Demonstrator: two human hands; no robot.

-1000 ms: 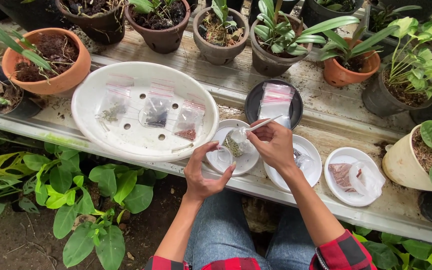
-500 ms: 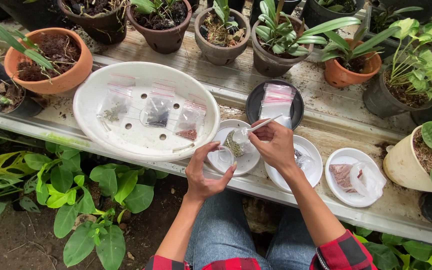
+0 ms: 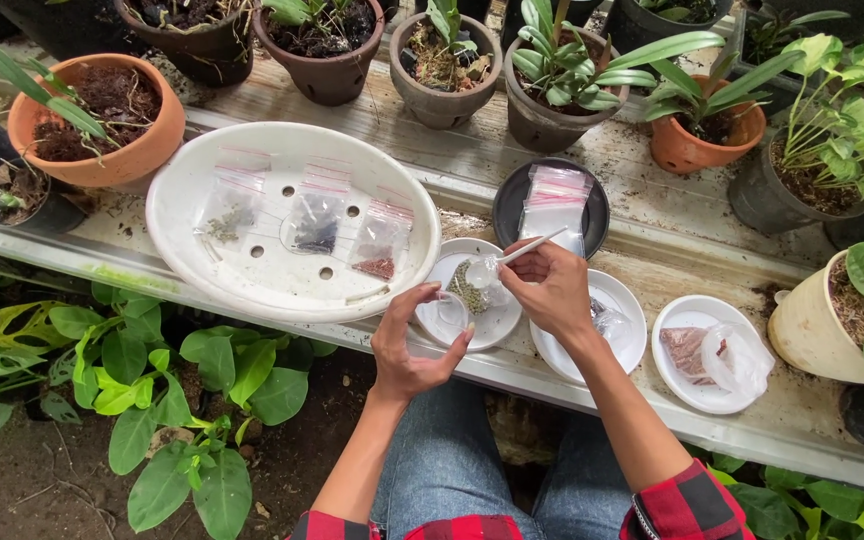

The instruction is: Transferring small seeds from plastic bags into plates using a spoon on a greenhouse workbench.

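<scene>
Three filled bags [image 3: 314,215] lay in the tray [image 3: 187,185]; a spoon [image 3: 512,255] was pinched by the right hand [image 3: 550,288], a clear bag [image 3: 449,308] loosely held open by the left hand [image 3: 410,345], seeds [image 3: 469,288] unbagged.

The left hand [image 3: 414,345] holds a small clear bag [image 3: 449,312] open over a little white dish [image 3: 472,300], and the right hand [image 3: 550,290] holds a white spoon [image 3: 512,255] right above it. The spoon seems to carry green bits, but they are hard to see. Beside them on the tabletop [image 3: 512,150] lies a big white tray [image 3: 292,220] with three little bags [image 3: 314,220].
</scene>
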